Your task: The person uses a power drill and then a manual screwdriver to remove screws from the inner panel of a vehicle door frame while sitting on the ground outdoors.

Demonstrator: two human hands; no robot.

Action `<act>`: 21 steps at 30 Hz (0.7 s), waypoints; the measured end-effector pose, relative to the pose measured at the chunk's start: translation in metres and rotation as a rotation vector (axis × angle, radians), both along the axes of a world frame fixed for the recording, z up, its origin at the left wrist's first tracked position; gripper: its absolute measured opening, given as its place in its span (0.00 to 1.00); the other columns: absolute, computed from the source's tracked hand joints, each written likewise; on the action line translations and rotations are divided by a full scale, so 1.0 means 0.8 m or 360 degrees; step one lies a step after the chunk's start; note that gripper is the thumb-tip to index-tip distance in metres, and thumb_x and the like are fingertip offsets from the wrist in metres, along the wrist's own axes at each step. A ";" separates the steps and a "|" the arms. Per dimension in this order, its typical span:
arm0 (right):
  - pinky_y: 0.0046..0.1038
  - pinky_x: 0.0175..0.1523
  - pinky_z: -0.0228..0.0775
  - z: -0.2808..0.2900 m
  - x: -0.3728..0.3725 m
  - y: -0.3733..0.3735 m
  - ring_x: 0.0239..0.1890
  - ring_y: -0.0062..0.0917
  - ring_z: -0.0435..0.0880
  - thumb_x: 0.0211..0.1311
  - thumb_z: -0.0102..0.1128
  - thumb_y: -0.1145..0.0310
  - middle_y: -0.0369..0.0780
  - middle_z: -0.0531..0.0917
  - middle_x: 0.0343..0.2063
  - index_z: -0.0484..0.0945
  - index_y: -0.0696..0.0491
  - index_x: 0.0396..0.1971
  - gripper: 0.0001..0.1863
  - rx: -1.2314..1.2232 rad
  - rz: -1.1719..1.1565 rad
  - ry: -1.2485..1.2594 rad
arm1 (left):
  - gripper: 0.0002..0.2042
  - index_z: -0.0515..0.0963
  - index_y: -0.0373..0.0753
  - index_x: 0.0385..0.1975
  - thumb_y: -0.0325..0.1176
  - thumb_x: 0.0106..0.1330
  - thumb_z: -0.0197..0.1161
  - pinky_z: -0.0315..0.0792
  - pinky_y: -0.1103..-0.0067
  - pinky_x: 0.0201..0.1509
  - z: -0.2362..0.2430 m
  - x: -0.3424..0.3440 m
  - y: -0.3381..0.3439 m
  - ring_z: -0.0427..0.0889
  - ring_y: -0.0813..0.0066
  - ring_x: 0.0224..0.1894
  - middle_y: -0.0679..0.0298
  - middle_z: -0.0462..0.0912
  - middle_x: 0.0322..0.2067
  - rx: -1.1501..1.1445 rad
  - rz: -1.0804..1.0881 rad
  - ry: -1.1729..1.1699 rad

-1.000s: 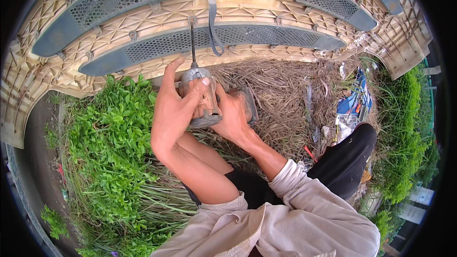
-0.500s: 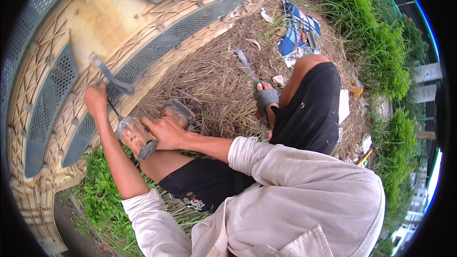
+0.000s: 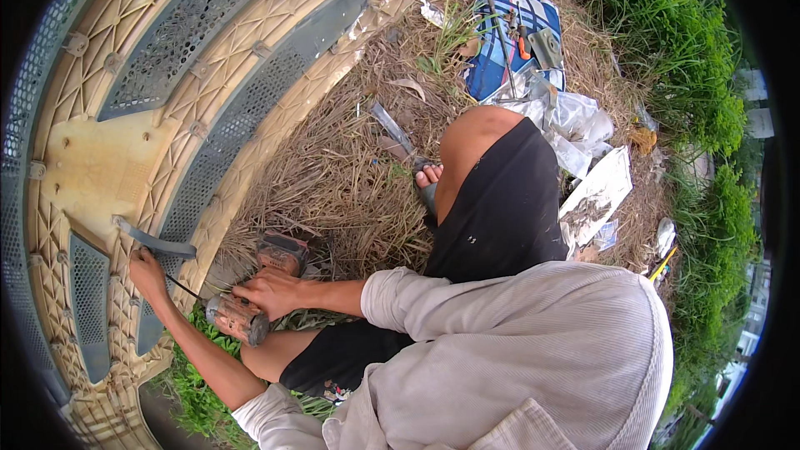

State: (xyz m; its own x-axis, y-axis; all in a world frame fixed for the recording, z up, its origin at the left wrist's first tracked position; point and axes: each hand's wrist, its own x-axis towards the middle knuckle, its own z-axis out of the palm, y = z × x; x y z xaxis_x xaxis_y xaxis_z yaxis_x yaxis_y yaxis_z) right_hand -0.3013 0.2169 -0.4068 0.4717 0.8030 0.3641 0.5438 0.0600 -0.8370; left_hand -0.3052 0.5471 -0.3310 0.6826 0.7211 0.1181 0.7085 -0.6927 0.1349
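Two hands: both at the near left, at the edge of a big cream lattice panel (image 3: 108,167) with grey mesh inserts.
Left hand (image 3: 148,273): curled against the panel just below a grey metal bracket (image 3: 154,242); whether the fingers pinch the thin dark bit (image 3: 185,287) or only steady it, I cannot tell.
Power drill (image 3: 242,317): worn and rust-coloured, lying sideways between the hands, its bit pointing left toward the bracket.
Right hand (image 3: 271,292): wrapped tightly round the drill's body, fingers closed over it.
Middle: dry straw ground (image 3: 333,158); a bent knee in black shorts and a sandalled foot.
Far right: blue checked cloth (image 3: 508,33) with hand tools, beside crumpled plastic bags (image 3: 575,125).
Risk: the left fingers sit very near the bit's tip, so a slip off the bracket could catch them; the low, sideways hold gives little control.
Hard to make out: the bit's tip and any screw are too small to see; the drill's trigger is hidden under the right hand; the panel is cut off at the left rim.
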 end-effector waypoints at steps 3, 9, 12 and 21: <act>0.46 0.37 0.74 0.001 0.021 -0.015 0.33 0.48 0.84 0.37 0.73 0.65 0.49 0.83 0.31 0.74 0.56 0.50 0.34 -0.0193 0.0318 0.0101 | 0.15 0.78 0.29 0.35 0.38 0.74 0.53 0.71 0.54 0.44 -0.004 0.013 -0.022 0.81 0.36 0.39 0.39 0.83 0.32 -0.0067 0.0148 0.0060; 0.46 0.35 0.74 0.013 0.052 -0.055 0.31 0.47 0.86 0.38 0.73 0.61 0.48 0.83 0.25 0.75 0.55 0.47 0.32 -0.0131 0.0307 0.0213 | 0.17 0.77 0.29 0.43 0.39 0.73 0.52 0.75 0.54 0.43 -0.026 -0.014 0.025 0.85 0.40 0.38 0.38 0.84 0.32 0.0308 0.0100 0.0095; 0.47 0.35 0.74 0.018 0.061 -0.061 0.30 0.48 0.86 0.40 0.71 0.59 0.48 0.83 0.23 0.75 0.54 0.47 0.31 -0.0071 0.0276 0.0315 | 0.19 0.79 0.29 0.45 0.42 0.71 0.56 0.76 0.53 0.48 -0.024 -0.013 0.024 0.86 0.42 0.43 0.37 0.85 0.39 0.0549 0.0188 0.0200; 0.47 0.41 0.78 0.010 0.076 -0.035 0.36 0.48 0.87 0.48 0.69 0.60 0.49 0.87 0.32 0.75 0.55 0.52 0.29 0.0017 0.0228 0.0495 | 0.11 0.88 0.33 0.31 0.32 0.56 0.62 0.79 0.61 0.45 -0.012 0.058 -0.062 0.88 0.44 0.38 0.43 0.87 0.31 0.0587 0.0731 -0.0474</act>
State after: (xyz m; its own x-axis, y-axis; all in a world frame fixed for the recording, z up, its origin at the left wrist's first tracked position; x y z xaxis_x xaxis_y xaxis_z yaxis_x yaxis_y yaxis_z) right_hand -0.2402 0.1888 -0.3987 0.4444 0.8661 0.2290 0.2479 0.1268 -0.9605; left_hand -0.2592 0.4974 -0.3403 0.2152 0.8074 0.5493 0.9121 -0.3672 0.1824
